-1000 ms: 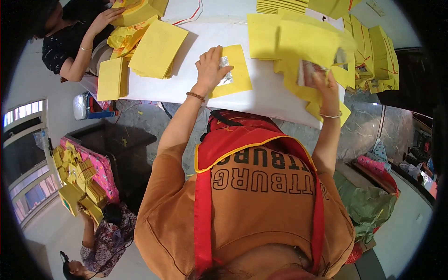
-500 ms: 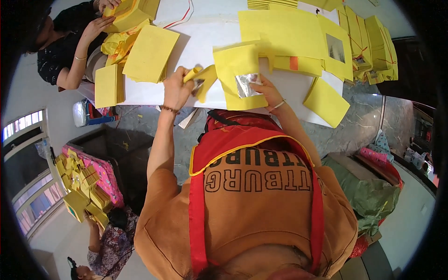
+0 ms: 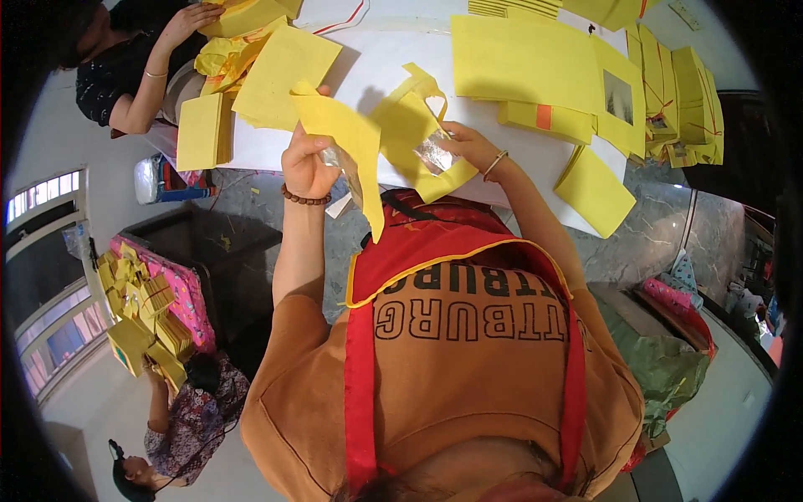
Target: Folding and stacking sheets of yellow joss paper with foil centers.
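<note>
My left hand (image 3: 308, 169) is closed on a yellow paper sheet (image 3: 355, 138) that stands tilted above the table's near edge. A silver patch shows on its underside, beside my fingers. To the right, my right hand (image 3: 473, 151) pinches a second yellow sheet (image 3: 403, 132), with fingers on its silver foil patch (image 3: 436, 154). This second sheet is curled, its far corner bent up. The two sheets lie close together, and I cannot tell whether they touch. A flat yellow stack (image 3: 293, 75) lies beyond my left hand.
The white-covered table (image 3: 393, 50) also bears large yellow sheets (image 3: 527, 63), a yellow stack with an orange-red mark (image 3: 569, 124) and tied bundles (image 3: 687, 92) at right. A co-worker's hand (image 3: 192, 23) rests on yellow paper at far left. Another person sits at lower left by a yellow pile (image 3: 171, 326).
The left sheet, rolled and bent before, has opened out and is raised upright in my left hand. The sheet in my right hand has curled and tilted. The whole view has shifted slightly.
</note>
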Action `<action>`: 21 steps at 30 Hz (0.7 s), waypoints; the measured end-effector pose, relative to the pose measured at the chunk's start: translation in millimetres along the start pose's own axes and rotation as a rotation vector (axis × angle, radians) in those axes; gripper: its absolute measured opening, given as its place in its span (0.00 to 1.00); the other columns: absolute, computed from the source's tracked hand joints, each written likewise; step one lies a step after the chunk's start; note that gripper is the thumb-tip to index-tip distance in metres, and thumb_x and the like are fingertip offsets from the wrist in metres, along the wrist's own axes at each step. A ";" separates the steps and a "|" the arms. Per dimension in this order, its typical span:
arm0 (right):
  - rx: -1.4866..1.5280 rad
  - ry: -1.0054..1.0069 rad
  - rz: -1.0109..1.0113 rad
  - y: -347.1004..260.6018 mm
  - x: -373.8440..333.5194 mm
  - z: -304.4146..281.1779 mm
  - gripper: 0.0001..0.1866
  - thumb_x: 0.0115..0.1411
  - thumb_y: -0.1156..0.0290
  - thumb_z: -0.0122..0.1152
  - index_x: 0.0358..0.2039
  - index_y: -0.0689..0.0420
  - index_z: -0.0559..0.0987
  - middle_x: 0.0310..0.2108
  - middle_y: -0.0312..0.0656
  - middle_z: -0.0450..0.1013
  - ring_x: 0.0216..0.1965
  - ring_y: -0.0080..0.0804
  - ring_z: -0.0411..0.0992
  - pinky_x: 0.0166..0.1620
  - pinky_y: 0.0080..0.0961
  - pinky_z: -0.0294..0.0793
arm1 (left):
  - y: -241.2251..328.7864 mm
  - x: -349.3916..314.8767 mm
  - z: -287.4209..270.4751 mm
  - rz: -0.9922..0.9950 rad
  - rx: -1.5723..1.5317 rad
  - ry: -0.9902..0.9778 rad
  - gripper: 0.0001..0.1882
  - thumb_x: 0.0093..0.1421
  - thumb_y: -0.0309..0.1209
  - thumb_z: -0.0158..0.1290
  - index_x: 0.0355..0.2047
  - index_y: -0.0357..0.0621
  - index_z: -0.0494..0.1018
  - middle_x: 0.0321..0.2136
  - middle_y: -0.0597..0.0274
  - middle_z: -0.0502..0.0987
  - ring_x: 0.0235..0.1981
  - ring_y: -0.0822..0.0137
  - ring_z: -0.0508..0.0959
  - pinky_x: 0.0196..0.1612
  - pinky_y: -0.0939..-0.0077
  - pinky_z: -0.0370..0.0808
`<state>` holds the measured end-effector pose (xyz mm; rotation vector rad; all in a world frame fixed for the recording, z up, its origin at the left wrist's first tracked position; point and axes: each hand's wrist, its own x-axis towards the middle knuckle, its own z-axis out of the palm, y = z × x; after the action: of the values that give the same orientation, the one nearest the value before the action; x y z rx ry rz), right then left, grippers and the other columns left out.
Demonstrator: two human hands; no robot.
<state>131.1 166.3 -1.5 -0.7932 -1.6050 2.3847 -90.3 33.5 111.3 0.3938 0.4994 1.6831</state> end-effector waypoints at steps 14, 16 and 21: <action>-0.523 0.054 0.035 -27.6 -45.8 -4.6 0.20 0.54 0.77 0.45 0.50 0.61 0.66 0.40 0.41 0.70 0.40 0.25 0.67 0.45 0.20 0.65 | -27.2 12.0 -38.0 0.055 0.244 0.633 0.16 0.48 0.20 0.47 0.39 0.40 0.67 0.34 0.64 0.73 0.34 0.71 0.73 0.35 0.79 0.71; -0.590 0.055 0.046 -54.4 -72.3 -8.5 0.20 0.55 0.76 0.46 0.50 0.60 0.66 0.41 0.43 0.70 0.40 0.24 0.66 0.45 0.20 0.65 | -32.2 20.7 -31.6 0.013 0.351 0.472 0.16 0.48 0.20 0.48 0.39 0.40 0.67 0.32 0.64 0.73 0.33 0.74 0.72 0.33 0.81 0.70; -0.305 0.142 -0.081 -68.0 -126.2 -33.9 0.20 0.57 0.72 0.47 0.50 0.61 0.65 0.43 0.42 0.69 0.42 0.26 0.67 0.46 0.20 0.65 | -52.8 46.9 -46.8 -0.028 1.419 0.455 0.24 0.47 0.20 0.48 0.47 0.41 0.62 0.29 0.60 0.73 0.29 0.62 0.74 0.30 0.74 0.70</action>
<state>244.5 169.9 92.4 -0.9057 -1.9253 2.0063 -78.4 81.8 42.6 0.9852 2.0159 1.1233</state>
